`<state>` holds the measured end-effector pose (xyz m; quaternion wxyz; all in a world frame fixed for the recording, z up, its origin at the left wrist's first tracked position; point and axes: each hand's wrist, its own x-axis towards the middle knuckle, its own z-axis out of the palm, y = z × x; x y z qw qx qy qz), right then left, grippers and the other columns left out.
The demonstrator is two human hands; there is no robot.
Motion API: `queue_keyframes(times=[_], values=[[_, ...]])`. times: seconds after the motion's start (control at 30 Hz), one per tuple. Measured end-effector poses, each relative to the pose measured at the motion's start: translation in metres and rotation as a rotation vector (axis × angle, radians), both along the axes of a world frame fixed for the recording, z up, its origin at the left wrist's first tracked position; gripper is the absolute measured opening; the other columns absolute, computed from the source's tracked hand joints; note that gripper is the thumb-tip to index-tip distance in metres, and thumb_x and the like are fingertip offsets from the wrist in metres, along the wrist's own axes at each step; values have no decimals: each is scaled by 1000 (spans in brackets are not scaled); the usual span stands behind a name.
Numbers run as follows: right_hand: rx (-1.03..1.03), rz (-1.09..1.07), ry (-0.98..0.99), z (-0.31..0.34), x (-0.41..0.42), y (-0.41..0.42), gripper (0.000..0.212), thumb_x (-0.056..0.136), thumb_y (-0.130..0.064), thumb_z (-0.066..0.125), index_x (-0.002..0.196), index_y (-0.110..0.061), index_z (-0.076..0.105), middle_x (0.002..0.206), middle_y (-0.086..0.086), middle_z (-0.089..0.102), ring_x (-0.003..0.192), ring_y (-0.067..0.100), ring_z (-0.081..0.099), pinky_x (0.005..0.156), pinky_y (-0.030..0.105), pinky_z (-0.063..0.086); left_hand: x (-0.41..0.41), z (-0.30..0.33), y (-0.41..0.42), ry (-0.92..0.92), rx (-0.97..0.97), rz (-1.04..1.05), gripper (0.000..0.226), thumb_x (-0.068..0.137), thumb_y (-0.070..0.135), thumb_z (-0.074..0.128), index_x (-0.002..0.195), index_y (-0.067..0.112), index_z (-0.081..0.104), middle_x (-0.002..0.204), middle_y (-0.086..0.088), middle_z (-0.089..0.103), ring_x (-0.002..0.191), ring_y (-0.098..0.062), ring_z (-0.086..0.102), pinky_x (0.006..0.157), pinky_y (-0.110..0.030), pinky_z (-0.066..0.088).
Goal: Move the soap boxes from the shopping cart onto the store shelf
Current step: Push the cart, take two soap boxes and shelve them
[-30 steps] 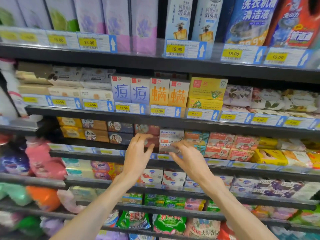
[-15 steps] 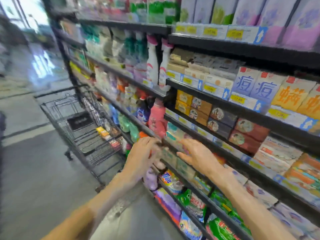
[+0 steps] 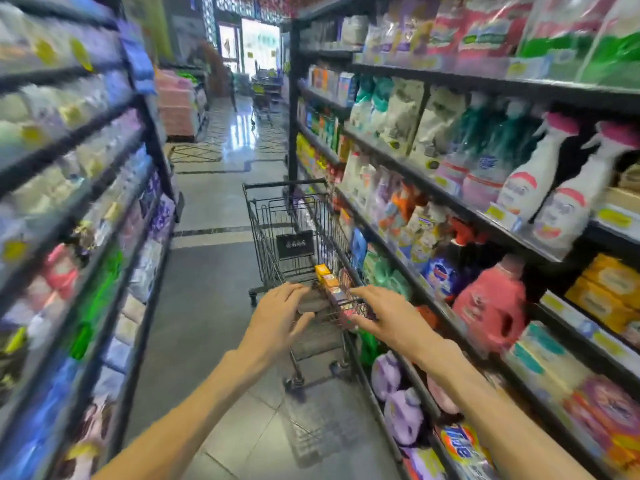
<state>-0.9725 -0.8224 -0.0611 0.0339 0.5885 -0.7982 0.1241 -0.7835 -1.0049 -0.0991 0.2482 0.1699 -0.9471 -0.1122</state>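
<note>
Grey floor tiles (image 3: 207, 306) run down a narrow shop aisle toward a bright doorway, with dark metal shelving on both sides. On the right stands the store shelf (image 3: 450, 202), stocked with white spray bottles with pink caps (image 3: 530, 178), a pink detergent jug (image 3: 491, 303) and yellow cartons lower down. Close against that shelf stands a small black wire shopping cart (image 3: 291, 237), with a dark placard hanging on its far end.

Inside the cart, along its right side, lies a short row of small soap boxes (image 3: 329, 282) (orange and yellow at the far end, pinkish nearer the person, though blur hides the print).

Both bare forearms reach forward over the near end of the cart. The left hand (image 3: 280, 317) hovers above the cart's near edge, fingers spread and loosely bent, gripping nothing. The right hand (image 3: 388, 317) is likewise spread and empty, its fingertips (image 3: 356, 292) just beside the nearest boxes; whether they touch them I cannot tell. The hands are apart, with the row of boxes between them.
</note>
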Motion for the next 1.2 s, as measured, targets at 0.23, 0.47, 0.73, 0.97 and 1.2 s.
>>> queue_keyframes(times=[0.23,0.47,0.73,0.97,1.2], values=[[21,44,-23,-6,4,-166,56,94,-55,53,140,-23,50,131,-1,61,115,21,60,94,37,52,19,-4,-155,-94,13,43,59,95,53,41,136,14,57,132,-4,61,122,-25,58,103,-39,48],[72,60,-25,-17,-33,-292,57,94,-56,51,143,-29,44,135,-6,57,118,16,58,96,37,52,-19,-7,-274,-158,-18,81,60,97,53,43,139,12,55,136,-6,60,125,-26,56,106,-41,46],[78,53,-73,-26,-126,-426,63,96,-53,52,151,-26,36,148,-3,48,131,16,50,108,38,45,-105,-13,-401,-220,-21,101,66,97,59,36,143,15,51,142,-4,56,131,-25,52,110,-41,44],[70,-3,-62,-20,-217,-520,60,96,-51,54,148,-25,39,145,-3,51,129,17,51,105,35,44,-200,-4,-499,-201,3,57,75,95,68,25,146,18,48,147,1,52,135,-20,49,113,-36,40],[60,-172,-100,-31,-302,-545,61,96,-53,54,149,-26,39,145,-5,50,130,17,50,104,36,45,-321,-14,-560,-217,-17,-139,59,100,55,42,146,18,47,145,2,52,133,-20,49,110,-36,44]])
